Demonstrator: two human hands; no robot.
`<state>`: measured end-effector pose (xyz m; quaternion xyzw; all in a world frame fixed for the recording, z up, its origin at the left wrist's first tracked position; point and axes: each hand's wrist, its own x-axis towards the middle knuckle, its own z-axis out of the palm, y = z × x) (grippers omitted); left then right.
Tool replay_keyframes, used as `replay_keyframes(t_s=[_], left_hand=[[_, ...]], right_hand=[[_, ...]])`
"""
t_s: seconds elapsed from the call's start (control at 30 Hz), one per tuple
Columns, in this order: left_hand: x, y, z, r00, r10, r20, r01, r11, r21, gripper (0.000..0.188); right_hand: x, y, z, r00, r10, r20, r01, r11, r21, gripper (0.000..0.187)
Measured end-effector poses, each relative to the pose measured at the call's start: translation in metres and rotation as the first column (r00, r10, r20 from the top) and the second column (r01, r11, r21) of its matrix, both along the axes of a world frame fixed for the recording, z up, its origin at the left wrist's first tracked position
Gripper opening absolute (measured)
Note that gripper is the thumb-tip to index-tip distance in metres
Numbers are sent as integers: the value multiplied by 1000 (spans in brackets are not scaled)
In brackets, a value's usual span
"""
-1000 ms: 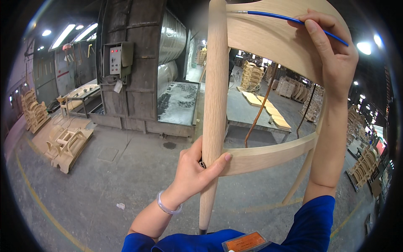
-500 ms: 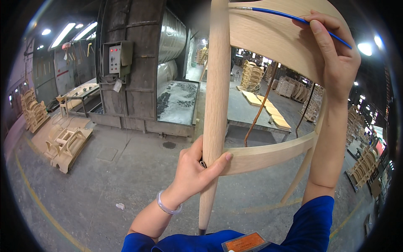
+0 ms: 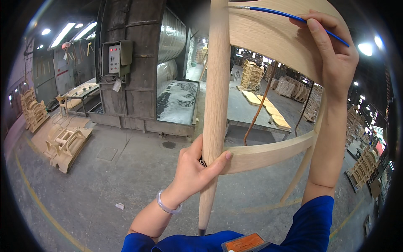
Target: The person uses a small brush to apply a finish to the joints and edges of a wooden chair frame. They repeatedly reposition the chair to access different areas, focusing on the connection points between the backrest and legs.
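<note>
A pale wooden chair frame (image 3: pixel 217 92) fills the middle of the view, its round leg running nearly upright in front of me. My left hand (image 3: pixel 197 170) is wrapped round that leg where a curved rail (image 3: pixel 268 156) joins it, thumb lying across the front. High on the right, my right hand (image 3: pixel 333 52) pinches a thin paintbrush (image 3: pixel 277 13) with a blue handle. Its tip meets the leg's edge beside the broad wooden panel (image 3: pixel 268 35). The palm side of my left hand is hidden behind the leg.
A dark metal booth with a wet basin (image 3: pixel 178 103) stands beyond, carrying a control box (image 3: pixel 117 58). Stacked wooden parts (image 3: pixel 67 145) rest at left, others (image 3: pixel 363 168) at right. Behind the chair is a low table (image 3: pixel 256 122) with yellowish pieces. Two thin dark rods (image 3: pixel 261 105) hang near the rail.
My right hand and the paintbrush have shifted very slightly to the left. The left hand keeps its grip on the leg.
</note>
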<state>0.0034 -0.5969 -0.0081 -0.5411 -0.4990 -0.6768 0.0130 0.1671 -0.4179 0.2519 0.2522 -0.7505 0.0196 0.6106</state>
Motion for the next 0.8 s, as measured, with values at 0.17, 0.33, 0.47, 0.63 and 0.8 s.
replay_keyframes(t_s=[0.17,0.33,0.47,0.63,0.8], left_hand=[[-1,5,-1,1000,6,-2,-6,1000,7,48],[-1,9,1,1000,26,11,-26,1000,-9,48],[-1,13,1,999,43,15,-43,999,-8,48],[-13,34,0,993,115,-3,-115,993,-23,47],[-43,62,-25,972,221,-80,-228,970,-87,49]], right_hand=[[-1,6,1,1000,-28,-9,28,999,18,20],[-3,16,1,996,-64,-58,66,998,17,22],[-6,18,4,994,95,-55,-92,994,64,26],[-2,12,-34,963,74,-261,-38,989,141,37],[-15,2,-142,957,149,-248,-127,987,102,37]])
